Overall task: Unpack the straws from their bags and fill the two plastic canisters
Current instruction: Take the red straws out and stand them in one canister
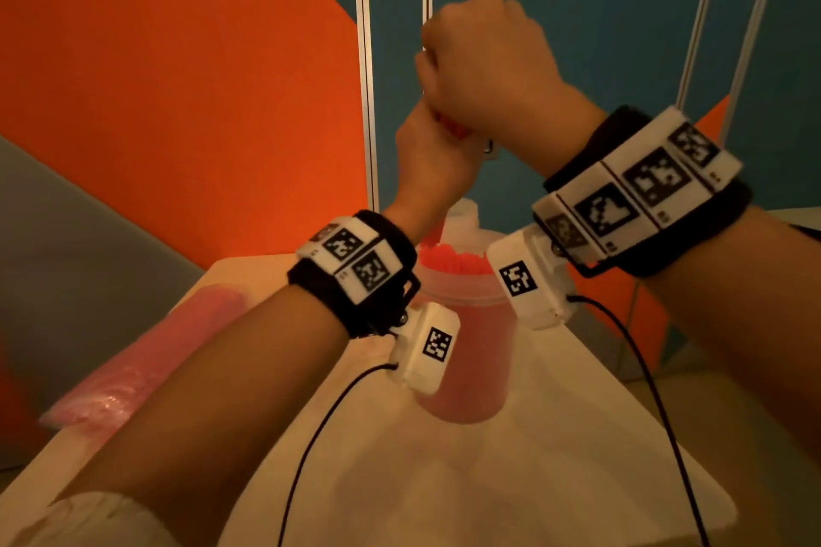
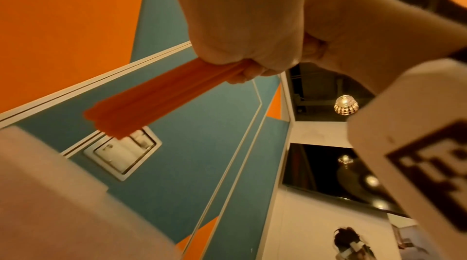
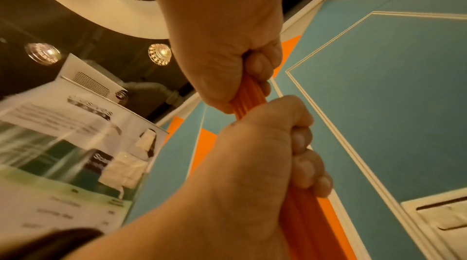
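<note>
Both hands are raised above the table and grip one bundle of orange straws [image 1: 454, 127]. My left hand [image 1: 433, 151] is wrapped round the bundle lower down, and my right hand [image 1: 471, 71] is closed round it just above. In the right wrist view the right hand [image 3: 252, 68] and the left hand [image 3: 303, 154] are stacked fist on fist on the straws [image 3: 248, 96]. The bundle's free end [image 2: 141, 104] sticks out of the left hand [image 2: 250, 72] in the left wrist view. Below the hands stands a clear canister [image 1: 462, 346] packed with orange straws.
A sealed bag of pink straws [image 1: 142, 360] lies along the left edge of the white table [image 1: 533, 480]. A whitish container top [image 1: 464, 215] shows behind the canister. The orange and teal wall [image 1: 222, 80] stands close behind the table.
</note>
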### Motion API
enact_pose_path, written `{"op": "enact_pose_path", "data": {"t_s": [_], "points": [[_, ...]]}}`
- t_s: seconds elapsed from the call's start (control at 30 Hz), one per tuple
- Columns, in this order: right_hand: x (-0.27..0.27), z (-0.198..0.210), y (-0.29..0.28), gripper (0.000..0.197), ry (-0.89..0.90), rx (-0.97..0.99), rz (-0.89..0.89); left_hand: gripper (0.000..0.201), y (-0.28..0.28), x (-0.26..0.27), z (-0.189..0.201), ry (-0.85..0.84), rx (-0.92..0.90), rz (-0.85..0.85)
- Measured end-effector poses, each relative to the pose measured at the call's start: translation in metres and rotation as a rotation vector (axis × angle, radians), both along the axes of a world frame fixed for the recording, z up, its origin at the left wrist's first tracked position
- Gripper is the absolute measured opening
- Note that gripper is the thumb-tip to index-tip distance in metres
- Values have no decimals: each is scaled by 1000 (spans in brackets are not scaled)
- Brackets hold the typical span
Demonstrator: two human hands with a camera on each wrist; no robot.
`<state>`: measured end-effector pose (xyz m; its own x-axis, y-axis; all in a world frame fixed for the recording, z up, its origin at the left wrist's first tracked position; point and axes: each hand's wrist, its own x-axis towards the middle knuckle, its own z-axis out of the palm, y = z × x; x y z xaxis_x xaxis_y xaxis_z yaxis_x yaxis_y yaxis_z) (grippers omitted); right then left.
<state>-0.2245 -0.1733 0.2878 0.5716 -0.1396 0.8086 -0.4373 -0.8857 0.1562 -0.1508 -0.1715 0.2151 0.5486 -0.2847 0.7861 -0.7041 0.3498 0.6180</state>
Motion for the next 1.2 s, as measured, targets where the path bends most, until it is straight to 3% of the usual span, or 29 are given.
{"op": "enact_pose_path", "data": {"t_s": [0.07, 0.2, 0.27, 0.4, 0.47, 0.6, 0.7, 0.87, 1.0, 1.2], "points": [[6, -14, -16, 19, 58, -32, -51, 26, -17, 3, -15, 4, 50, -2], [21, -58, -45, 20, 223, -25, -82, 7, -45, 13, -59, 48, 341, -7], [28, -71, -52, 19, 283, -51, -75, 11, -53, 16, -69, 46, 367, -1], [34, -71, -64, 19, 273, 15, -70, 6, -64, 21, -71, 75, 393, -14], [36, -68, -68, 20, 266, 25, -69, 25, -67, 23, -72, 116, 377, -12], [36, -55, -68, 21, 207, -33, -50, 17, -62, 19, -62, 170, 224, -15], [34, -44, -70, 21, 178, -59, -54, 32, -64, 19, -51, 179, 162, -60], [29, -50, -78, 21, 266, -75, -90, 31, -72, 19, -55, 150, 291, -203], [26, -60, -88, 23, 286, 38, -106, 12, -66, 22, -63, 163, 379, -410], [24, -42, -84, 29, 169, 13, -23, 30, -59, 28, -44, 166, 245, -398]]}}
